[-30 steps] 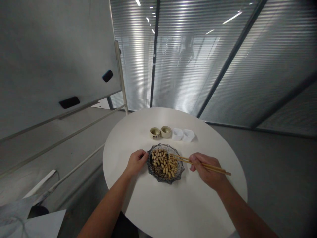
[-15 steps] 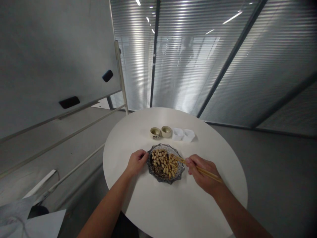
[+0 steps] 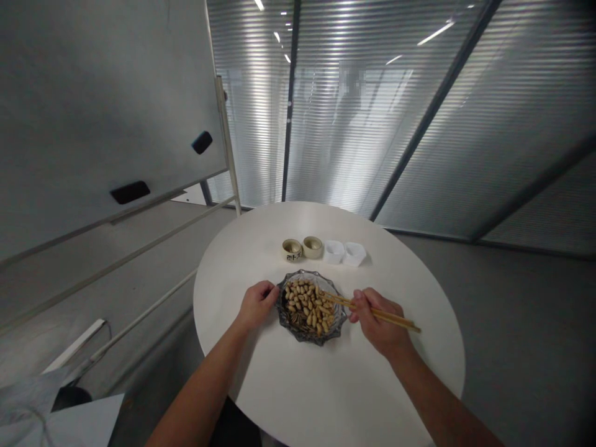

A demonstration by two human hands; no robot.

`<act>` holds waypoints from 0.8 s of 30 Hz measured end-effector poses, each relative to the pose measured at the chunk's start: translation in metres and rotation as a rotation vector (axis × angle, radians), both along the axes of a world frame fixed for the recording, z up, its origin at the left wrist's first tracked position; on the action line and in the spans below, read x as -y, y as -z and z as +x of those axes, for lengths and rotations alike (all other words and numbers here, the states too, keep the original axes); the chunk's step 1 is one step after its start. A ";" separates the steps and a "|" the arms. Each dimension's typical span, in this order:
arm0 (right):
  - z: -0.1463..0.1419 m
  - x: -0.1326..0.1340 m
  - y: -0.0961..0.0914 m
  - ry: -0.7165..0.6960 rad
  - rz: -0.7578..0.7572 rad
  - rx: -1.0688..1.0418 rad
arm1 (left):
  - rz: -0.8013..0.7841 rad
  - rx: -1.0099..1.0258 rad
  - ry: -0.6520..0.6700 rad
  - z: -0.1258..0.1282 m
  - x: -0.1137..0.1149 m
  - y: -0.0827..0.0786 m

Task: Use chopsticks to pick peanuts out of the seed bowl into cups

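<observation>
A scalloped glass bowl (image 3: pixel 343 316) stands on the round white table, holding peanuts (image 3: pixel 305 297) and striped sunflower seeds (image 3: pixel 298 318). My left hand (image 3: pixel 256 304) grips the bowl's left rim between thumb and fingers. In my right hand (image 3: pixel 379 320) is a pair of wooden chopsticks (image 3: pixel 395 319), closed in the fingers. Their tips reach over the peanuts at the upper right of the bowl. Whether a peanut sits between the tips is too small to tell.
Behind the bowl, two beige ceramic cups (image 3: pixel 312 247) and two white plastic cups (image 3: pixel 334 252) stand in a row on the table (image 3: pixel 321 391). A whiteboard (image 3: pixel 107 112) on a frame is at the left. A ribbed glass partition (image 3: pixel 344 143) rises behind.
My right hand has shifted slightly left and up, and the chopstick tips now lie a little further left over the peanuts. My left hand stays at the rim.
</observation>
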State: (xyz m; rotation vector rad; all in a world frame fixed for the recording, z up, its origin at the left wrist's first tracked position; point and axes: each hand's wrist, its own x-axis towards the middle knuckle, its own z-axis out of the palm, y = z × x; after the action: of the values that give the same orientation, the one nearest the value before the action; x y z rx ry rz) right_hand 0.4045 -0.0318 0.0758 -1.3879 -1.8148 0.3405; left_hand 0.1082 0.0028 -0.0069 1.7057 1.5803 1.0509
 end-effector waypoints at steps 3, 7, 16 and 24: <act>0.006 -0.003 0.007 0.059 -0.021 -0.162 | -0.002 0.002 0.005 0.000 0.000 0.001; 0.004 -0.016 0.009 0.141 -0.049 -0.529 | -0.001 0.012 0.012 -0.001 -0.001 0.002; -0.032 -0.104 -0.005 0.140 -0.049 -1.061 | 0.003 0.025 0.006 -0.001 0.000 0.000; -0.064 -0.146 0.012 0.002 -0.099 -0.727 | -0.003 0.034 -0.001 -0.001 -0.002 0.004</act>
State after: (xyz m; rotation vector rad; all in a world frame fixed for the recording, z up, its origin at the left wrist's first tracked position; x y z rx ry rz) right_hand 0.3405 0.1146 0.0639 -1.1226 -1.2024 0.8224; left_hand 0.1072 0.0049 -0.0112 1.6764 1.5612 1.0724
